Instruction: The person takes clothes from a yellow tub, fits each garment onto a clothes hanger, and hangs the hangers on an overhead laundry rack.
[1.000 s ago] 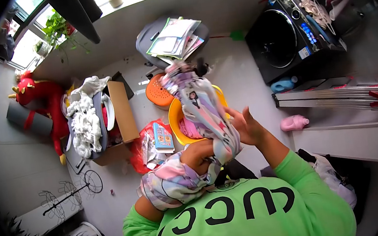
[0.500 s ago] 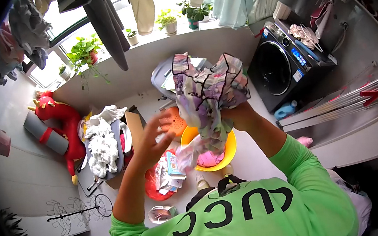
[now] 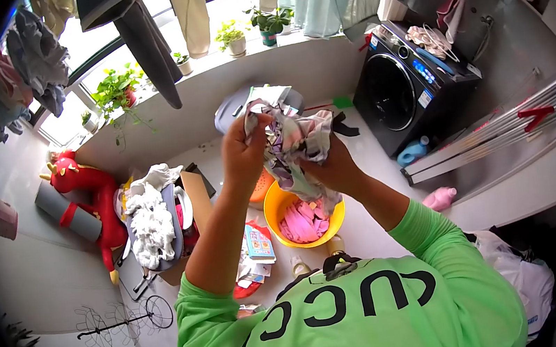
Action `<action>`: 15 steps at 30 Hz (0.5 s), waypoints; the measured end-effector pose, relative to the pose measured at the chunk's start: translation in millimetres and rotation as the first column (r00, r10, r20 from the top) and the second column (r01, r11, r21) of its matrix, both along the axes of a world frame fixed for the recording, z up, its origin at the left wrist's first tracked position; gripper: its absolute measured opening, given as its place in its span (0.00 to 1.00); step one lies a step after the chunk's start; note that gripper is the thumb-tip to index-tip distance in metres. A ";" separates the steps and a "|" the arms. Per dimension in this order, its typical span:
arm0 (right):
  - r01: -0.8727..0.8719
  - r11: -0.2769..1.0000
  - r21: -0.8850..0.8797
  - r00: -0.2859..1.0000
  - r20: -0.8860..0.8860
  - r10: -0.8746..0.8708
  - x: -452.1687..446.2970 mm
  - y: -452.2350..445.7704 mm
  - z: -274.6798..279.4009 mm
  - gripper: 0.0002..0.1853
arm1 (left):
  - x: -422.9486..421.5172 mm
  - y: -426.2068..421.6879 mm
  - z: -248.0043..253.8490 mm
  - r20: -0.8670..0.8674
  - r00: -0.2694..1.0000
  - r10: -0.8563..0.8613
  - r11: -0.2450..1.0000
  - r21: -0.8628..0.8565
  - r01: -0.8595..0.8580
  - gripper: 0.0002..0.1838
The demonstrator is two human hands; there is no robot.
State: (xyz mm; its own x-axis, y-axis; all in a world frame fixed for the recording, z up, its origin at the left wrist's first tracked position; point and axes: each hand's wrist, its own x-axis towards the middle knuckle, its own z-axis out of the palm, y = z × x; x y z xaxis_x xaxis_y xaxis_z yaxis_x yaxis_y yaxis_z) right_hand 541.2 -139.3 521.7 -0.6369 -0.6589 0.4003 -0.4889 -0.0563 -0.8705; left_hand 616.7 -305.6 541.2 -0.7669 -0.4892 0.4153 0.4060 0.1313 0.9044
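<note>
A crumpled patterned garment (image 3: 297, 144) in white, purple and pink hangs between my two hands. My left hand (image 3: 245, 144) is closed on its upper left part. My right hand (image 3: 334, 166) grips its lower right side, with the fingers partly hidden by the cloth. Beneath the garment on the floor is a yellow bucket (image 3: 340, 220) with pink cloth (image 3: 304, 222) inside. An orange stool (image 3: 260, 188) shows partly behind my left forearm.
White cloth (image 3: 151, 222) lies heaped on a chair beside a cardboard box (image 3: 197, 197) at left. A black washing machine (image 3: 387, 92), a blue bottle (image 3: 413, 151), a pink bottle (image 3: 440, 198) and a folded metal rack (image 3: 497, 134) stand right. Papers and books (image 3: 259, 245) lie near the bucket.
The garment has come off my left forearm and is now bunched between both hands. My left hand, apart from it half a second ago, has closed on it. The view has tilted up since the first frame.
</note>
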 end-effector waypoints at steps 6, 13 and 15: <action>0.053 0.988 -0.144 0.888 -0.446 -0.112 12.6 33.9 -30.0 0.48 | -21.8 -8.5 34.4 -0.085 0.995 0.049 0.945 -0.319 -0.074 0.05; 0.075 0.995 -0.064 0.977 0.206 -0.060 14.5 42.5 -89.3 0.37 | -21.0 -6.4 56.5 0.091 0.901 -0.425 0.892 0.211 0.400 0.04; -0.003 0.999 0.038 0.992 0.127 -0.001 14.3 44.5 -91.5 0.36 | -16.5 1.6 64.1 0.039 0.871 -0.490 0.810 0.391 0.437 0.07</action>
State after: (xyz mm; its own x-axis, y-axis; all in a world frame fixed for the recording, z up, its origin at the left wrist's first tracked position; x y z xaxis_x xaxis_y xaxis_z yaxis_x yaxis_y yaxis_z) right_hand 555.4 -94.8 430.2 -0.6804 -0.6728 0.2903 -0.3737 -0.0221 -0.9273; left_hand 600.2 -304.0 605.3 -0.9749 -0.1549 0.1602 0.2089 -0.3853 0.8988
